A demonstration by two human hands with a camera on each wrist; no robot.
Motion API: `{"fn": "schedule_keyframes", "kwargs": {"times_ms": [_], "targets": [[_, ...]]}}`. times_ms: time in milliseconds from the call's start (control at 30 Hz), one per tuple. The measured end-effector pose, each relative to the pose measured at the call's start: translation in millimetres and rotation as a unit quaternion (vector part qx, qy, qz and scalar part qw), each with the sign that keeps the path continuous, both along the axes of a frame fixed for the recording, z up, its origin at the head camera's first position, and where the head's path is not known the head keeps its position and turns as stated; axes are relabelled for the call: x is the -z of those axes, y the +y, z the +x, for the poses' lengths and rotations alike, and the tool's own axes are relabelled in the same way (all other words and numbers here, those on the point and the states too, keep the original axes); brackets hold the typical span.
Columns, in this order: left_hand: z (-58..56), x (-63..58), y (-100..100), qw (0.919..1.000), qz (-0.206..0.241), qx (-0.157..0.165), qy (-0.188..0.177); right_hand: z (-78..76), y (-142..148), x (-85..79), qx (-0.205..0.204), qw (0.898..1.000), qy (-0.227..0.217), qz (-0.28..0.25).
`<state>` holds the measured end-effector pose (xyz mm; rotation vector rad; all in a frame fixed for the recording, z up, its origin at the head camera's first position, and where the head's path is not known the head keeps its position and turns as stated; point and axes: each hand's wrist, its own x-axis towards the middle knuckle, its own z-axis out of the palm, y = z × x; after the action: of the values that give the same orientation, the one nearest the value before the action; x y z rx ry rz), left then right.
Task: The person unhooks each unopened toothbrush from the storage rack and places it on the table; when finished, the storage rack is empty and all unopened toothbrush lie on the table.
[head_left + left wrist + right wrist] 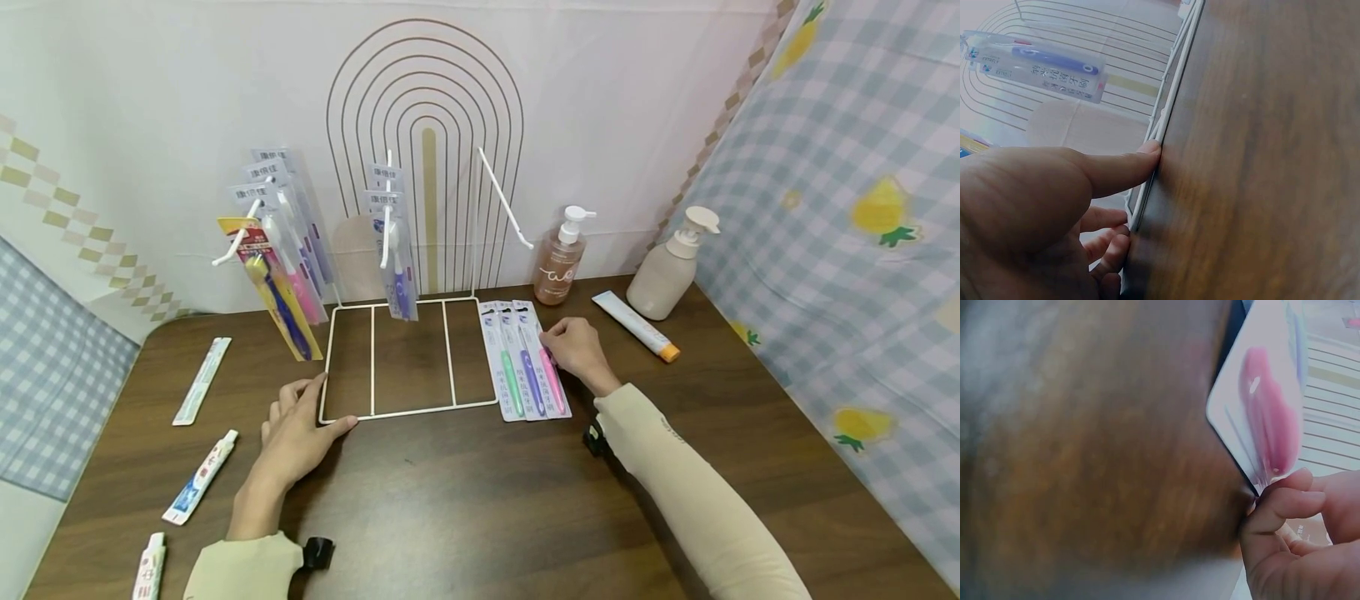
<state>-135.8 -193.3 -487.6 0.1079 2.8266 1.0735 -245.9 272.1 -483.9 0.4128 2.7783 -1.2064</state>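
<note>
My left hand (298,433) holds the front left corner of a white wire display rack (408,411), thumb on the front wire and fingers by the side wire. In the left wrist view the thumb (1124,169) rests against that wire. My right hand (576,348) pinches the right edge of a packaged pink toothbrush (552,379) lying on the table. Beside it lie a packaged purple toothbrush (532,375) and a packaged green toothbrush (512,379), overlapping in a row. In the right wrist view the pink handle (1266,415) shows just above the curled fingers.
Packaged toothbrushes hang on the rack's left hook (251,218) and middle hook (387,225); the right hook (506,198) is bare. Behind my right hand stand an amber pump bottle (557,271) and a beige one (663,279), with a toothpaste tube (633,323). More tubes (201,477) lie left.
</note>
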Motion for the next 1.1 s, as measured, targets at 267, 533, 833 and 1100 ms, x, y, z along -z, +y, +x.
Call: {"fn": "schedule_keyframes", "kwargs": {"times_ms": [267,533,833,1100], "targets": [[2.3,-0.6,-2,1.0,0.002,-0.002,-0.001,18.9,-18,-25.6,-0.011,1.0,0.012,0.001],[1.4,-2.4,-1,1.0,0.006,-0.003,-0.002,13.5,-29,-33.9,-0.03,0.997,0.051,0.055],[0.7,-3.9,0,1.0,0.007,-0.003,-0.006,27.8,-81,-78.4,-0.105,0.987,0.117,0.044],[1.6,-8.0,2,0.9999,0.006,-0.004,-0.01,33.3,-139,-111.3,-0.181,0.96,0.212,-0.022]]}}
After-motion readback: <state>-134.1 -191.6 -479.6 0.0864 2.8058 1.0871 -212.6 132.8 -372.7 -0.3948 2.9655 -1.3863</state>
